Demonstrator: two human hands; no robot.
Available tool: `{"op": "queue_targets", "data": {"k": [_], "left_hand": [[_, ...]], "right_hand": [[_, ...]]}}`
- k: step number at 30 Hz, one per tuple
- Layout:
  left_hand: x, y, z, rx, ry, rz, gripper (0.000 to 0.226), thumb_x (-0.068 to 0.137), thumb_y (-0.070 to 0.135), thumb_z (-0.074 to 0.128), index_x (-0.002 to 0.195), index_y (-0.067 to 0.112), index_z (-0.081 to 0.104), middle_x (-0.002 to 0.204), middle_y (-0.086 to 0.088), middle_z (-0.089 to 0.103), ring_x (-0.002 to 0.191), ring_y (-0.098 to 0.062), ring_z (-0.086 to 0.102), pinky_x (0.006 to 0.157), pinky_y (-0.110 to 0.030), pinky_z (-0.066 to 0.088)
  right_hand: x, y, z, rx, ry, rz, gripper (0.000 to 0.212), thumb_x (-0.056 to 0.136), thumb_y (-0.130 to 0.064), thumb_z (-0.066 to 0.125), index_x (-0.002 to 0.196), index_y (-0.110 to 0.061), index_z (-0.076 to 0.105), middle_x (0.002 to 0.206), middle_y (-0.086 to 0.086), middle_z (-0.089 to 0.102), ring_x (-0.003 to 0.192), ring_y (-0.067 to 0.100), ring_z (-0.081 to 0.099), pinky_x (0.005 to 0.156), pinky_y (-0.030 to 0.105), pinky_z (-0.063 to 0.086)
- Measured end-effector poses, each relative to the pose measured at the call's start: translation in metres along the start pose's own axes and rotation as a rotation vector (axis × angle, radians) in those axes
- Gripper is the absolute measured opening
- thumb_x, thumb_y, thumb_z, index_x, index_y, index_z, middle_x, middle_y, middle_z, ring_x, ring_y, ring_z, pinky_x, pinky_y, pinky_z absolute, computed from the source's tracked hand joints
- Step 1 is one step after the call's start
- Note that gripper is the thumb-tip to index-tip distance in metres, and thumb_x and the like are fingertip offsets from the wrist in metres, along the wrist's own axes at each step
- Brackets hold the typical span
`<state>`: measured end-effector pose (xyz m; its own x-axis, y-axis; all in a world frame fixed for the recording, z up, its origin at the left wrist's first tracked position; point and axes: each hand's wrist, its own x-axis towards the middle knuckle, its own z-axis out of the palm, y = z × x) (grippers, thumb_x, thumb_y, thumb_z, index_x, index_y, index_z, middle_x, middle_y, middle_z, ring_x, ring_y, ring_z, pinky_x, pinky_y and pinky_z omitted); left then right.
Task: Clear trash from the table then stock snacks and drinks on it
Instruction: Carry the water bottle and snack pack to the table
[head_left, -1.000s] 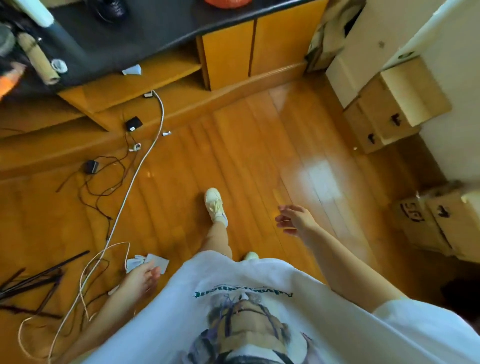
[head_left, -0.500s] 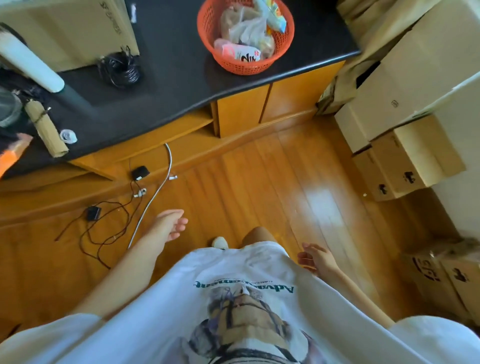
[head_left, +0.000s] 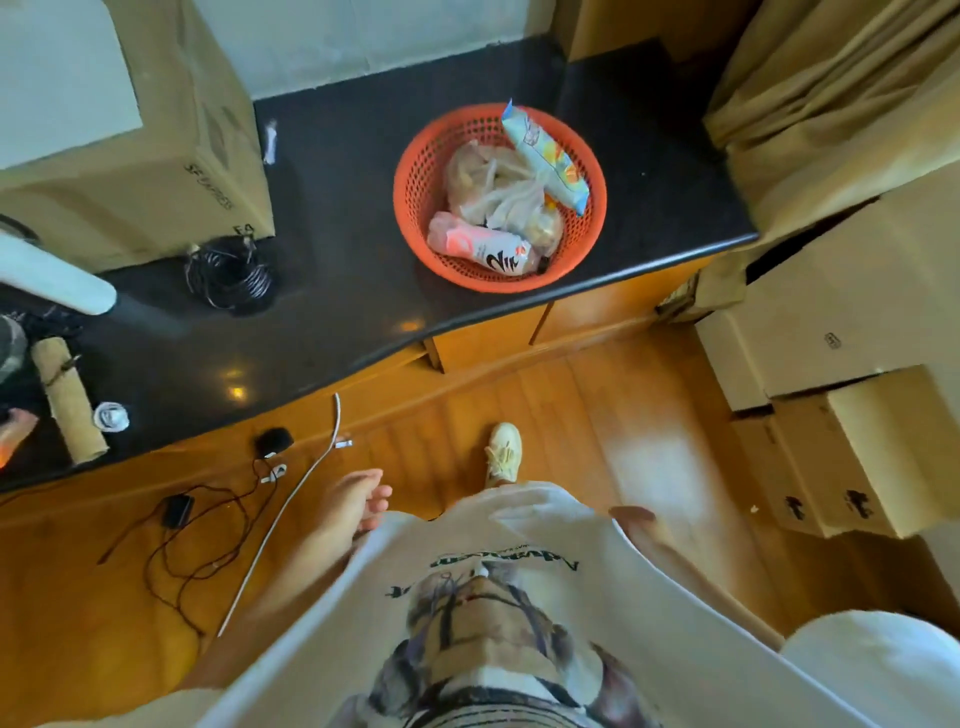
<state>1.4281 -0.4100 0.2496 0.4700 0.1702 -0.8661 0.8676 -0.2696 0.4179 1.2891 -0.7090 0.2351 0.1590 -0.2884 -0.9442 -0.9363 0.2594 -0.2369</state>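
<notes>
The orange basket (head_left: 500, 202) of snacks sits on the worktop (head_left: 337, 270) at 12 o'clock from both hands; the left hand (head_left: 358, 499), relaxed and empty, looks nearer; the right hand (head_left: 641, 525) is half hidden, its state unclear.

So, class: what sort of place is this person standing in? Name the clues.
Probably a room at home doubling as storage: a wooden floor, a dark counter holding an orange snack basket, and stacked cardboard boxes by the wall.

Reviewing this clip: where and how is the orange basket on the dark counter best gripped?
Probably by the orange basket's rim at opposite sides, both hands coming from the counter's front edge, fingers curled under the flared lip. It sits upright near that edge, piled with snack packets, so one hand might tip it.
</notes>
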Motion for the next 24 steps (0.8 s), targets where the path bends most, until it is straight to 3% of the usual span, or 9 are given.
{"op": "queue_targets", "data": {"k": [3,6,9,11,13,15,18,21,24], "left_hand": [[0.013,0.032,-0.002,-0.076,0.044,0.013,0.014,0.097,0.014,0.046,0.09,0.012,0.057,0.08,-0.002,0.058,0.069,-0.014,0.053,0.06,-0.025,0.042],[0.024,0.053,-0.002,-0.139,0.118,-0.05,0.015,0.096,0.019,0.048,0.104,0.011,0.058,0.082,-0.001,0.061,0.072,-0.013,0.055,0.062,-0.025,0.042],[0.041,0.079,0.005,-0.255,0.214,-0.111,0.018,0.095,0.02,0.05,0.109,0.013,0.059,0.083,-0.001,0.062,0.073,-0.013,0.056,0.065,-0.028,0.043],[0.056,0.108,0.016,-0.232,0.259,-0.066,0.018,0.094,0.02,0.052,0.108,0.012,0.061,0.087,-0.003,0.065,0.077,-0.013,0.059,0.068,-0.028,0.046],[0.071,0.144,0.035,-0.172,0.214,0.09,0.017,0.093,0.015,0.051,0.104,0.014,0.064,0.085,-0.001,0.066,0.077,-0.013,0.06,0.066,-0.026,0.046],[0.083,0.183,0.058,-0.032,0.087,0.331,0.021,0.092,0.012,0.049,0.096,0.026,0.064,0.082,0.003,0.067,0.08,-0.014,0.062,0.07,-0.026,0.047],[0.103,0.235,0.096,0.337,-0.141,0.66,0.021,0.092,0.018,0.049,0.095,0.036,0.061,0.089,0.014,0.067,0.088,-0.002,0.063,0.077,-0.02,0.049],[0.126,0.272,0.134,0.76,-0.252,0.923,0.027,0.093,0.017,0.049,0.116,0.026,0.058,0.112,0.009,0.064,0.105,-0.007,0.059,0.087,-0.026,0.048],[0.156,0.29,0.156,1.23,-0.149,1.129,0.046,0.089,0.012,0.051,0.133,0.019,0.041,0.136,0.002,0.049,0.123,-0.017,0.048,0.095,-0.034,0.043]], "right_hand": [[0.023,-0.088,0.008,-0.151,0.041,-0.153,0.01,0.092,-0.011,0.049,0.101,-0.012,0.053,0.074,0.005,0.054,0.031,0.0,0.051,0.032,0.012,0.037],[0.037,-0.156,0.022,-0.219,-0.026,-0.219,0.008,0.092,-0.013,0.05,0.099,-0.015,0.053,0.064,0.004,0.055,0.041,0.008,0.051,0.045,0.02,0.033],[0.048,-0.227,0.031,-0.261,-0.03,-0.349,0.017,0.089,-0.01,0.051,0.104,-0.013,0.058,0.063,0.002,0.058,0.046,0.008,0.053,0.044,0.019,0.038],[0.054,-0.272,0.034,-0.277,-0.005,-0.443,0.022,0.084,-0.007,0.051,0.104,-0.011,0.061,0.063,0.001,0.059,0.048,0.006,0.056,0.046,0.019,0.043],[0.06,-0.31,0.035,-0.267,0.049,-0.533,0.027,0.081,-0.006,0.053,0.105,-0.011,0.063,0.07,0.004,0.061,0.065,0.016,0.058,0.061,0.028,0.047],[0.066,-0.347,0.033,-0.238,0.146,-0.631,0.03,0.081,-0.008,0.054,0.108,-0.015,0.064,0.081,0.003,0.061,0.071,0.017,0.056,0.065,0.027,0.045],[0.082,-0.399,0.03,-0.238,0.303,-0.778,0.03,0.085,-0.014,0.055,0.113,-0.018,0.06,0.099,0.0,0.059,0.075,0.006,0.054,0.058,0.009,0.039],[0.105,-0.439,0.033,-0.377,0.247,-0.866,0.043,0.088,-0.019,0.055,0.131,-0.015,0.048,0.131,0.01,0.048,0.114,0.016,0.048,0.09,0.019,0.039],[0.124,-0.46,0.038,-0.444,0.189,-0.78,0.052,0.093,-0.028,0.047,0.143,-0.018,0.033,0.144,0.008,0.033,0.129,0.016,0.035,0.107,0.024,0.024]]}}
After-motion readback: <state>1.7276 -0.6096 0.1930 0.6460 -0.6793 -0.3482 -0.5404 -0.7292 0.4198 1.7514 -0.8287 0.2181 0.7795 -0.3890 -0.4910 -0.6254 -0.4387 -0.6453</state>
